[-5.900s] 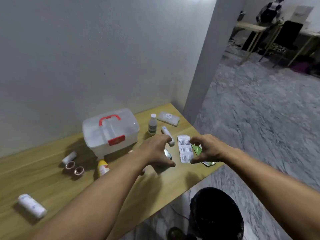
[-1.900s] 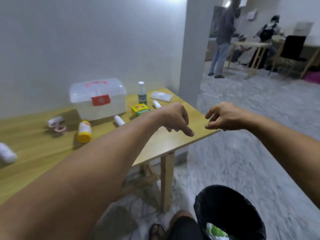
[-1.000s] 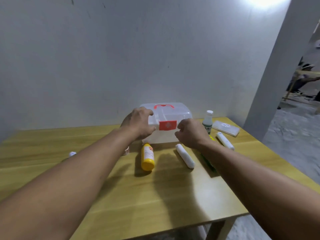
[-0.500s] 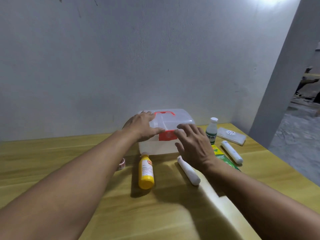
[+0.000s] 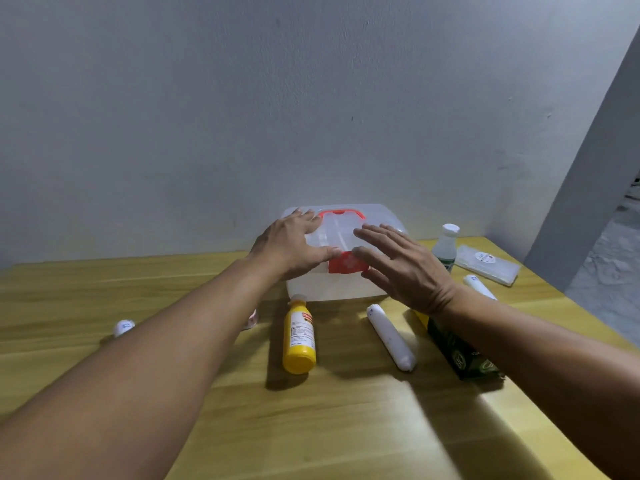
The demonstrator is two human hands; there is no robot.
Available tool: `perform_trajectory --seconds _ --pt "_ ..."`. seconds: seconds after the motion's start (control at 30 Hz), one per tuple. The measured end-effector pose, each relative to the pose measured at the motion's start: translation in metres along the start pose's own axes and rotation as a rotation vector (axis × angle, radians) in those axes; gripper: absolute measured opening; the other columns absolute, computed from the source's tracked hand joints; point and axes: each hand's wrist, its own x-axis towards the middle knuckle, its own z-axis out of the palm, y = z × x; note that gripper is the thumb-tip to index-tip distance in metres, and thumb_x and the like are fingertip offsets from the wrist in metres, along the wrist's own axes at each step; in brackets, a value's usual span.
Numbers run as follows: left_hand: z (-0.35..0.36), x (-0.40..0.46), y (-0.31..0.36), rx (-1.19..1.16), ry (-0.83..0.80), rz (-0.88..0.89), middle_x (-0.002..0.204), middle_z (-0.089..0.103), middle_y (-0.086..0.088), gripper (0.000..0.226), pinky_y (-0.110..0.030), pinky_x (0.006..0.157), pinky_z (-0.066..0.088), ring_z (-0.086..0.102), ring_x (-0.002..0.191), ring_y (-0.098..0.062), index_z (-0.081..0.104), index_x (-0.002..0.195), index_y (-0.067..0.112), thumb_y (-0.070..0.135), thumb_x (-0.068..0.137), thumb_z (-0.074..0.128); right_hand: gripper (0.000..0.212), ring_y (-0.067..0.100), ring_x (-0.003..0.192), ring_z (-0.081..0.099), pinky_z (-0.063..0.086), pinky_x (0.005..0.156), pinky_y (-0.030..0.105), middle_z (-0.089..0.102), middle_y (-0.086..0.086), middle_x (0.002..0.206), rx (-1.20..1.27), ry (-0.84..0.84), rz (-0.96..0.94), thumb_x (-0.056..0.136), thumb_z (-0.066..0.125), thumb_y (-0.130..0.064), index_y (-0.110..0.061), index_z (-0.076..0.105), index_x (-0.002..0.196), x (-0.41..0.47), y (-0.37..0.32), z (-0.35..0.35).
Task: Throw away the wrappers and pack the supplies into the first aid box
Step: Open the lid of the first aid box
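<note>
The translucent first aid box (image 5: 332,289) with a red handle and red latch stands closed at the back of the wooden table (image 5: 311,427). My left hand (image 5: 291,245) rests on the lid's left side, thumb by the latch. My right hand (image 5: 403,266) is spread in front of the box's right side, fingers apart, thumb near the latch. A yellow bottle (image 5: 299,336) and a white roll (image 5: 391,337) lie in front of the box. A green and yellow box (image 5: 457,351) lies partly under my right forearm.
A small white-capped bottle (image 5: 446,245), a clear flat pack (image 5: 486,259) and another white roll (image 5: 479,287) sit at the right. A small white roll (image 5: 123,327) lies at the left. A grey wall rises behind the table; a pillar stands at the right.
My view has turned from the bin back to the table. Both hands have come to the box; in the last half second the right hand has risen from the table to the box's front.
</note>
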Motion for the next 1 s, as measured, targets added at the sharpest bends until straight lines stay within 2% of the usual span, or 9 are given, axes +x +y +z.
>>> perform_trajectory --seconds 0.2,0.4,0.57,0.73,0.87,1.0 --pt "0.003 0.001 -0.003 -0.072 0.062 -0.005 0.156 0.034 0.002 0.07 -0.045 0.119 0.024 0.023 0.147 -0.016 0.045 0.143 0.02 0.054 0.084 0.061 0.032 0.037 0.121 0.056 0.046 0.102 0.05 0.059 0.023 0.13 0.013 0.099 0.013 0.087 0.065 -0.017 -0.006 0.063 0.117 -0.002 -0.004 0.009" --pt "-0.013 0.003 -0.03 -0.16 0.037 0.005 0.149 0.045 0.005 0.068 -0.033 0.119 0.023 0.029 0.143 -0.004 0.055 0.135 0.019 0.047 0.077 0.073 0.025 0.037 0.107 0.063 0.051 0.088 0.046 0.065 0.022 0.119 0.013 0.197 -0.058 0.083 0.067 -0.014 -0.005 0.069 0.106 0.018 -0.018 0.011" --pt "-0.014 0.0 -0.031 -0.161 0.034 0.011 0.151 0.042 0.002 0.072 -0.038 0.118 0.023 0.026 0.145 -0.009 0.053 0.137 0.017 0.048 0.076 0.074 0.026 0.037 0.105 0.063 0.051 0.088 0.046 0.065 0.023 0.119 -0.037 0.205 -0.09 0.084 0.066 -0.015 -0.005 0.07 0.108 0.022 -0.019 0.014" --pt "-0.013 0.0 -0.033 -0.126 0.01 0.029 0.154 0.038 0.004 0.076 -0.034 0.118 0.019 0.022 0.146 -0.007 0.049 0.141 0.019 0.051 0.076 0.072 0.02 0.037 0.098 0.069 0.057 0.076 0.045 0.069 0.023 0.111 -0.105 0.297 -0.204 0.085 0.068 -0.017 -0.004 0.072 0.1 0.024 -0.017 0.013" --pt "-0.013 0.001 -0.032 -0.079 -0.016 0.029 0.155 0.035 0.004 0.075 -0.039 0.12 0.019 0.019 0.148 -0.01 0.045 0.143 0.019 0.052 0.08 0.068 0.023 0.037 0.093 0.071 0.058 0.07 0.045 0.071 0.025 0.105 -0.155 0.376 -0.307 0.084 0.072 -0.016 -0.002 0.066 0.101 0.026 -0.015 0.014" --pt "-0.011 0.001 -0.031 -0.062 -0.022 0.028 0.157 0.032 0.003 0.075 -0.043 0.121 0.02 0.017 0.149 -0.012 0.043 0.145 0.019 0.053 0.082 0.065 0.015 0.035 0.087 0.072 0.058 0.064 0.042 0.072 0.023 0.099 -0.201 0.362 -0.346 0.087 0.068 -0.016 -0.002 0.074 0.088 0.031 -0.014 0.012"
